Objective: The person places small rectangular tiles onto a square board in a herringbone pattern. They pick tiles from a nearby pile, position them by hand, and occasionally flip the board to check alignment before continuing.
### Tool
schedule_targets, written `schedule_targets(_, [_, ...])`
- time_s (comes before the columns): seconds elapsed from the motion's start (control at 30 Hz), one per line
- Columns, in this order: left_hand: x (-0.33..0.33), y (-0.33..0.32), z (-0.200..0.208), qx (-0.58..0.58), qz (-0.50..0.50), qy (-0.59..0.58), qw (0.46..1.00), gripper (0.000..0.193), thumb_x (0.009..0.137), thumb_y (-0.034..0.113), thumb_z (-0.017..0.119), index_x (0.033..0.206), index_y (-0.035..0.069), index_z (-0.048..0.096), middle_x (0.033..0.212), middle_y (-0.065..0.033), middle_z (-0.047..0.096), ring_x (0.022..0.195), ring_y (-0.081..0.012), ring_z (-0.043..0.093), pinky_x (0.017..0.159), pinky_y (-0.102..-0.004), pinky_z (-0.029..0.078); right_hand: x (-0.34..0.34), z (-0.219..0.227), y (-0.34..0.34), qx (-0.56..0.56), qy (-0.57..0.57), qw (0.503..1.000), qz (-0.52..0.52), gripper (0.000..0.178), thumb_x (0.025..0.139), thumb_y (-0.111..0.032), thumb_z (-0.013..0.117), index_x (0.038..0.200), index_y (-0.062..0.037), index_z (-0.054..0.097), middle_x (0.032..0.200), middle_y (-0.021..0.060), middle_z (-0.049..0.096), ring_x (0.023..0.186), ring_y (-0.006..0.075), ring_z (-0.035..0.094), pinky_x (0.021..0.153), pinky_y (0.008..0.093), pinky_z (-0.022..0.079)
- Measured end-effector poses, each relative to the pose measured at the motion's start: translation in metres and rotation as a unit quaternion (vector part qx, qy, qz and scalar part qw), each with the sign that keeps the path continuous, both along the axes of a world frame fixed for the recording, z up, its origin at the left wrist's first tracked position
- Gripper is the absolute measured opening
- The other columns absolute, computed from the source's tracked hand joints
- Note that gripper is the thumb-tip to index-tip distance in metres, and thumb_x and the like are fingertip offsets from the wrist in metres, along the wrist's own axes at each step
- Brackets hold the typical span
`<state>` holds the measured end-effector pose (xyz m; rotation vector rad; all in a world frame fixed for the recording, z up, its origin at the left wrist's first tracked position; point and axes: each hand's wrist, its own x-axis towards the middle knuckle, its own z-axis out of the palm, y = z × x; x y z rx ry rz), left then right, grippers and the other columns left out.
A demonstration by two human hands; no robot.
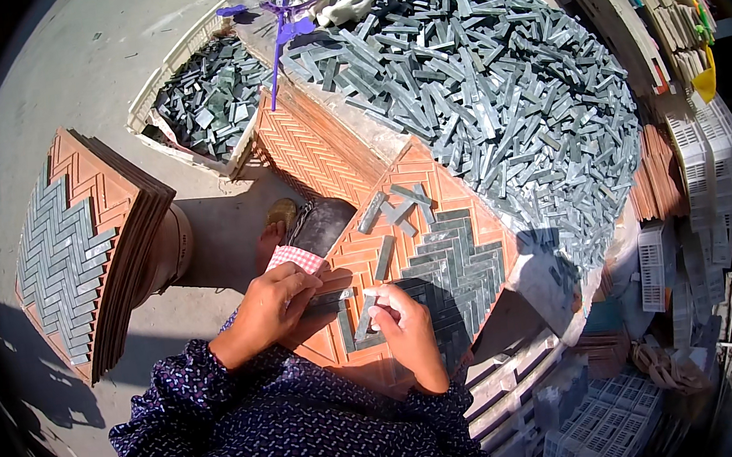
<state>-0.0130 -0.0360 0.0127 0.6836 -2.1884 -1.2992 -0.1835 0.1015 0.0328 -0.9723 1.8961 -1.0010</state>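
An orange herringbone-grooved tray (pixel 360 252) lies in front of me, partly filled with grey-green stone strips (pixel 451 259). My right hand (pixel 406 325) pinches one short stone strip (pixel 364 319) between thumb and fingers, low over the tray's near part. To its left, my left hand (pixel 274 313) is closed at the tray's near left edge, beside another grey strip (pixel 331 297). What its fingers hold, if anything, is hidden. A pink-and-white checked cloth (pixel 297 258) shows just beyond it. Several loose strips (pixel 400 208) lie on the tray's far left part.
A large heap of stone strips (pixel 476 81) spreads beyond the tray. A cream crate (pixel 141 119) holds more pieces. At left, stacked trays (pixel 100 195) rest on a round drum (pixel 171 246). A purple rod (pixel 278 67) stands near the heap; white baskets (pixel 609 422) lie right.
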Motion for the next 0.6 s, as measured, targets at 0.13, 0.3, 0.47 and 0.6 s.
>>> schedule_targets(0.13, [0.0,0.0,0.002,0.003,0.001,0.0,1.0,0.015,0.076,-0.005,0.063,0.089,0.001,0.064,0.077,-0.0122,0.059,0.071,-0.0285,0.061,0.061,-0.0343,0.048,-0.001,0.003,-0.001,-0.003,-0.038,0.999,-0.002,0.023,0.084,-0.001,0.056,0.107,-0.0032,0.059,0.078,0.009,0.061,0.067,0.0138,0.061,0.06,0.0278,0.05])
schedule_targets(0.3, [-0.001,0.0,0.004,0.005,-0.018,-0.005,1.0,0.014,0.077,-0.004,0.063,0.09,0.0,0.064,0.081,-0.0132,0.061,0.073,-0.0289,0.061,0.063,-0.0334,0.049,-0.003,0.005,0.0,-0.015,-0.102,0.995,-0.012,0.021,0.086,0.0,0.053,0.106,0.001,0.057,0.083,0.005,0.059,0.074,0.0116,0.059,0.066,0.0267,0.052])
schedule_targets(0.47, [-0.004,0.018,0.013,0.251,-0.069,-0.022,0.965,0.025,0.085,0.006,0.06,0.108,-0.003,0.06,0.102,-0.0166,0.064,0.086,-0.0204,0.064,0.075,-0.0301,0.05,-0.003,0.016,-0.001,-0.071,-0.291,0.954,-0.012,0.016,0.086,0.001,0.054,0.102,0.0004,0.053,0.091,0.0075,0.059,0.085,0.0128,0.057,0.078,0.0266,0.046])
schedule_targets(0.6, [-0.01,0.024,0.03,0.567,-0.158,-0.018,0.808,0.019,0.088,0.005,0.058,0.105,-0.003,0.06,0.087,-0.0025,0.06,0.075,-0.0077,0.056,0.067,-0.0225,0.048,-0.004,0.015,0.003,-0.127,-0.272,0.954,0.007,0.013,0.086,0.0,0.056,0.099,-0.0011,0.051,0.096,0.0128,0.061,0.089,0.0174,0.058,0.079,0.0295,0.047])
